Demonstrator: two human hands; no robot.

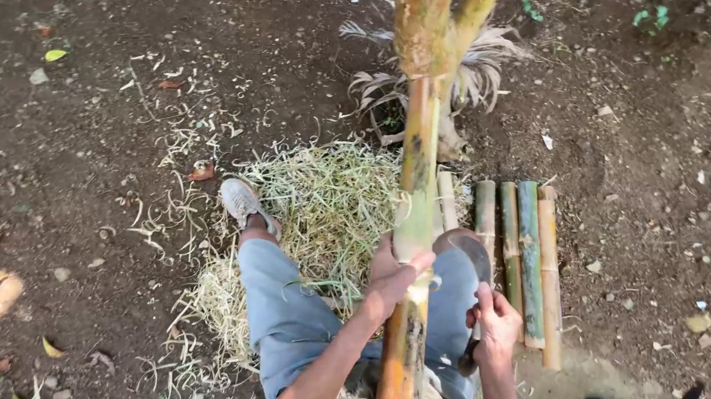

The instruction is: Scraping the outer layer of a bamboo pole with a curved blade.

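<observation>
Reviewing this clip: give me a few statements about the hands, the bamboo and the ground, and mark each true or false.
1. The left hand grips the long bamboo pole. True.
2. The right hand is empty. False: it holds a curved blade by its handle, the blade lying against the pole.
3. Cut bamboo pieces lie side by side on the soil to the right of the pole. True.
4. The pole lies flat on the ground. False: it is raised and leans against a forked tree trunk.
5. A pile of pale shavings lies under the person's outstretched leg. True.
6. The person is barefoot. False: a grey shoe is on the visible foot.
</observation>
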